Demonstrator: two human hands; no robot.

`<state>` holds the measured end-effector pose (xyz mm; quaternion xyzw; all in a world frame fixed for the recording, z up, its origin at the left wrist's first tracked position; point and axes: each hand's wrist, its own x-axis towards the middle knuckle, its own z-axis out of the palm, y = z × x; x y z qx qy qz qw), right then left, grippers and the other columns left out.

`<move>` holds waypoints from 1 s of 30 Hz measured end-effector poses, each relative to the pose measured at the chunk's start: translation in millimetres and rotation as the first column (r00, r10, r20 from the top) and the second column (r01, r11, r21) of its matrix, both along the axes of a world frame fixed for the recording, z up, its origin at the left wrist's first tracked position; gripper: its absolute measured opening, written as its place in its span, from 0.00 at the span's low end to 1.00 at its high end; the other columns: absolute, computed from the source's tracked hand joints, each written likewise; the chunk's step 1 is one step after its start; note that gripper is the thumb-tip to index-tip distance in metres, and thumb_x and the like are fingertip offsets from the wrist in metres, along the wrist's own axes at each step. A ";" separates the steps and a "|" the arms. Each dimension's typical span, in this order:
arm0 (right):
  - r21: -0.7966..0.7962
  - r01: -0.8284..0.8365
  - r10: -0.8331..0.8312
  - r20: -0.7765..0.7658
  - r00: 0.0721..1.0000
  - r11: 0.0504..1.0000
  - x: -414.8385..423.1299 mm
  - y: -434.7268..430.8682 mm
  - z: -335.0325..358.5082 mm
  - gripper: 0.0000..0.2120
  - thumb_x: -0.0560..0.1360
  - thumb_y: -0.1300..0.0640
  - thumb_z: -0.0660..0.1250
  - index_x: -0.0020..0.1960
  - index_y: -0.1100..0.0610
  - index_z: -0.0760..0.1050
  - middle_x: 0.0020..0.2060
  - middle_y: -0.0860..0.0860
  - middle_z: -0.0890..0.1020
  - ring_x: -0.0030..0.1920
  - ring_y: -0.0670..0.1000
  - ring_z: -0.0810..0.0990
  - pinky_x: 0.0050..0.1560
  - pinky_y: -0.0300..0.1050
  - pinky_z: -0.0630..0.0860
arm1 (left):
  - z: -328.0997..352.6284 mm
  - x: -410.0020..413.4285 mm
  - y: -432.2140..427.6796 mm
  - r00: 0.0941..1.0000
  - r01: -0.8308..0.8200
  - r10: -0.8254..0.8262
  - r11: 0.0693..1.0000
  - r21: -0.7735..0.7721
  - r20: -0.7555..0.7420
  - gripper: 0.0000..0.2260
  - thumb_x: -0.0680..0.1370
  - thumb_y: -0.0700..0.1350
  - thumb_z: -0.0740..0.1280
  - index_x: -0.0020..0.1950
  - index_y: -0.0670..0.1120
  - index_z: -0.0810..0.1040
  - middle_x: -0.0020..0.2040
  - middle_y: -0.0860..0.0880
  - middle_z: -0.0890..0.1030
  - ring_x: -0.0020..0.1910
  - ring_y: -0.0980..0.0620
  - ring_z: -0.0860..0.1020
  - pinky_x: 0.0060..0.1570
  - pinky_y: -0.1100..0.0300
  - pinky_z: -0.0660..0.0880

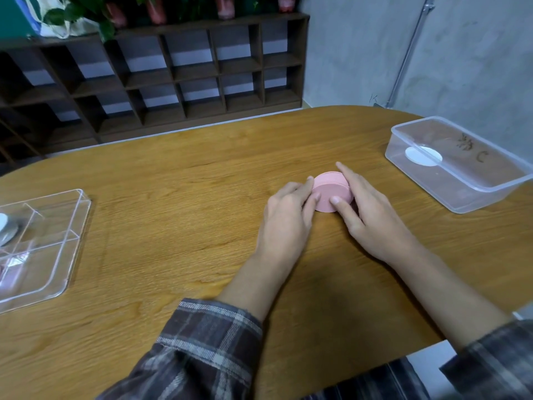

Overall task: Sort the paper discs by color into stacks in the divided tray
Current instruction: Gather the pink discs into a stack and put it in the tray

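A stack of pink paper discs (pixel 330 192) rests on the wooden table (pixel 178 197) at the centre. My left hand (pixel 288 215) presses against its left side and my right hand (pixel 363 209) cups its right side, thumb on the top disc. The clear divided tray (pixel 60 243) lies at the far left edge, with a white and grey disc stack (pixel 4 229) in one compartment and pink shapes in a nearer one. A white disc (pixel 423 156) lies in a clear plastic box (pixel 461 203) at the right.
A dark wooden cubby shelf (pixel 173 76) stands beyond the table against the wall, with plants on top. The table's rounded front edge runs near my plaid sleeves (pixel 207 342).
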<state>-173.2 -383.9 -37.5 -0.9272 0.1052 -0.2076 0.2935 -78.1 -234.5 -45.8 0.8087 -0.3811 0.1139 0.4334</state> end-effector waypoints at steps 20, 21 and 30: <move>0.246 -0.141 0.127 0.071 0.989 0.959 -18.9 36.8 15.8 0.14 0.81 0.53 0.68 0.66 0.47 0.74 0.50 0.40 0.83 0.43 0.41 0.79 0.48 0.32 0.73 | 20.3 -13.4 73.0 0.993 0.016 -0.034 0.988 -0.155 -0.109 0.09 0.77 0.47 0.77 0.56 0.49 0.88 0.41 0.54 0.85 0.38 0.54 0.81 0.43 0.63 0.78; 0.258 -0.163 0.148 0.077 0.986 0.952 -18.3 44.3 17.2 0.14 0.81 0.53 0.69 0.65 0.47 0.74 0.50 0.40 0.83 0.42 0.41 0.79 0.47 0.32 0.73 | 22.5 -13.4 83.7 0.993 0.012 -0.030 0.989 -0.150 -0.114 0.09 0.76 0.47 0.77 0.56 0.49 0.88 0.41 0.54 0.85 0.38 0.53 0.81 0.43 0.62 0.79; 0.165 -0.338 0.318 0.138 0.938 0.926 12.8 133.7 35.2 0.13 0.80 0.55 0.70 0.64 0.50 0.77 0.51 0.45 0.81 0.44 0.44 0.79 0.45 0.31 0.72 | 40.3 -9.4 194.7 0.986 -0.091 0.069 0.986 -0.138 -0.153 0.09 0.76 0.49 0.78 0.55 0.50 0.88 0.40 0.54 0.87 0.38 0.51 0.81 0.44 0.57 0.80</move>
